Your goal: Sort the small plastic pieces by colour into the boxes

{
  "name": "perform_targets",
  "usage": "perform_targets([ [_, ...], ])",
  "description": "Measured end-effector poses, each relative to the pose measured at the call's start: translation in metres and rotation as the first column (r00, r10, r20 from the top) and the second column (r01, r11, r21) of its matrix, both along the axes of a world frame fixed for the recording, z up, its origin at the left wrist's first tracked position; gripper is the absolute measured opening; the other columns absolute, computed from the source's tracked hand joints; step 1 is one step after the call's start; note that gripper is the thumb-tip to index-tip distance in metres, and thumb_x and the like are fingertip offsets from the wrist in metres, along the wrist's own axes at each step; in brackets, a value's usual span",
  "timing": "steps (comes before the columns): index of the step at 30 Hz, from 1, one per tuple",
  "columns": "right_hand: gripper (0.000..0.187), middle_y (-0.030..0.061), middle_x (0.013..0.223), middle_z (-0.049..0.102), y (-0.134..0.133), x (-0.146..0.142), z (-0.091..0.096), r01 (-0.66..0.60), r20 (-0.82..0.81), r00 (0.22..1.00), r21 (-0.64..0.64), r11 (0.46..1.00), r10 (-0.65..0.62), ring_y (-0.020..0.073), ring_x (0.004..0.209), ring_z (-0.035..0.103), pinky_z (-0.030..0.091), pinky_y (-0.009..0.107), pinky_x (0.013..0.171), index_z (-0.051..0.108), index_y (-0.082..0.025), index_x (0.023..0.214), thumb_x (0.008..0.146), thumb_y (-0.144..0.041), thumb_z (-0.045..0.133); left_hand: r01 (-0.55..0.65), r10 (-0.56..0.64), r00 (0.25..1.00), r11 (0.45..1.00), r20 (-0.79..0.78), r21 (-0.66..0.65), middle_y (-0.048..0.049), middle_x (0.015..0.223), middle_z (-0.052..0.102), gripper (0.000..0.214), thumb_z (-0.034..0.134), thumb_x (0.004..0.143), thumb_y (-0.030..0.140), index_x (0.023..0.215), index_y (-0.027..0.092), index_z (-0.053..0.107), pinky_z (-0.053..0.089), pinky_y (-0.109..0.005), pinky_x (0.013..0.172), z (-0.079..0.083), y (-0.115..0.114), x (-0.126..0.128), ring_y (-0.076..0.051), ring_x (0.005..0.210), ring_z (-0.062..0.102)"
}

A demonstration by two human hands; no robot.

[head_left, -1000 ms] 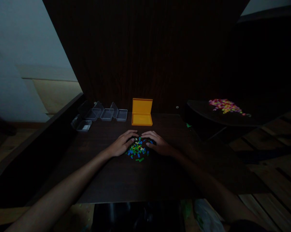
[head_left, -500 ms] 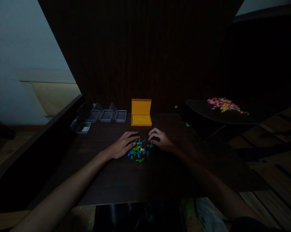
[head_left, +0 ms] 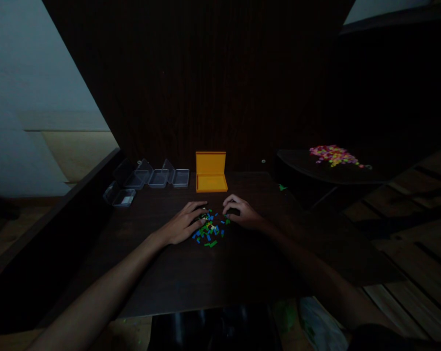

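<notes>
Small blue, green and pale building bricks (head_left: 210,232) lie in a loose pile on the dark wooden table (head_left: 162,282). My left hand (head_left: 186,224) rests palm down at the pile's left side, fingers stretched over its edge and partly hiding some bricks. At the right side of the pile is my right hand (head_left: 240,212), its fingers curled with a gap between thumb and forefinger; a few bricks sit by the thumb tip, and I see nothing held. Beyond both hands stands an open yellow box (head_left: 211,184), lid raised.
Several clear plastic cases (head_left: 158,179) with lids up stand at the back left; one nearer case (head_left: 125,198) has a white patch inside. Pink and yellow small pieces (head_left: 335,155) are heaped on a dark side shelf (head_left: 297,158). A green scrap (head_left: 282,187) lies at the right.
The whole view has shifted slightly, with the scene a little further left. My hands keep nearly the same places by the pile; the right thumb and forefinger look slightly further apart.
</notes>
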State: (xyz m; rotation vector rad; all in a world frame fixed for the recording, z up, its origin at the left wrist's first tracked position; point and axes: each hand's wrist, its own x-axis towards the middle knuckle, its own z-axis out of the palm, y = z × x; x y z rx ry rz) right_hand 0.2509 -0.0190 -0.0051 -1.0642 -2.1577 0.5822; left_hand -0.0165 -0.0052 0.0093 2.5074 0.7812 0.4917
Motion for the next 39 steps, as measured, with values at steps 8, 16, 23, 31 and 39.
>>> perform_targets([
  [8, 0.013, 0.0063, 0.104, 0.055, 0.000, 0.002, 0.001, -0.013, 0.026, 1.000, -0.010, 1.000, 0.014, 0.0213, 0.101, 0.057, 0.045, 0.041, 0.093, 0.072, -0.022, 0.086, 0.078, -0.017, 0.063, -0.007, 0.007, 1.000, 1.000, 0.003, -0.010, -0.0088, 0.148, 0.040, 0.044, 0.038, 0.097, 0.042, 0.135, 0.023, 0.050, 0.032, -0.048, 0.113, 0.000, 0.000, 0.001, -0.027, 0.136, 0.036],
  [16, 0.010, 0.0077, 0.106, 0.056, -0.001, 0.008, 0.006, -0.041, 0.047, 0.998, -0.030, 0.999, 0.042, 0.0214, 0.102, 0.058, 0.045, 0.041, 0.094, 0.072, -0.020, 0.086, 0.082, -0.022, 0.063, -0.016, 0.016, 1.000, 1.000, 0.006, -0.016, -0.0094, 0.148, 0.040, 0.044, 0.038, 0.098, 0.042, 0.136, 0.022, 0.049, 0.032, -0.046, 0.114, 0.000, -0.001, 0.001, -0.025, 0.136, 0.036],
  [23, 0.018, 0.0078, 0.111, 0.057, -0.002, 0.013, 0.010, -0.074, 0.053, 0.996, -0.074, 0.994, 0.078, 0.0222, 0.106, 0.058, 0.043, 0.044, 0.097, 0.072, -0.022, 0.094, 0.084, -0.035, 0.066, -0.026, 0.026, 1.000, 0.999, 0.008, -0.019, -0.0092, 0.146, 0.042, 0.044, 0.036, 0.098, 0.043, 0.134, 0.022, 0.050, 0.032, -0.046, 0.114, 0.000, -0.001, 0.001, -0.025, 0.135, 0.037],
  [31, 0.020, 0.0074, 0.109, 0.058, -0.004, 0.009, 0.008, -0.041, 0.043, 0.998, -0.066, 0.997, 0.044, 0.0214, 0.104, 0.059, 0.045, 0.042, 0.096, 0.071, -0.022, 0.093, 0.081, -0.037, 0.070, -0.025, 0.026, 1.000, 0.999, 0.015, -0.028, -0.0085, 0.147, 0.041, 0.045, 0.035, 0.098, 0.045, 0.134, 0.022, 0.050, 0.031, -0.044, 0.115, 0.001, -0.001, 0.002, -0.024, 0.136, 0.037],
  [39, 0.029, 0.0085, 0.117, 0.056, -0.005, 0.015, 0.015, -0.120, 0.082, 0.988, -0.094, 0.988, 0.127, 0.0235, 0.111, 0.056, 0.042, 0.044, 0.099, 0.069, -0.022, 0.099, 0.076, -0.037, 0.074, -0.039, 0.039, 0.999, 0.997, -0.001, -0.060, -0.0095, 0.146, 0.042, 0.048, 0.033, 0.098, 0.047, 0.134, 0.020, 0.050, 0.030, -0.045, 0.115, 0.004, -0.003, 0.003, -0.024, 0.136, 0.037],
])
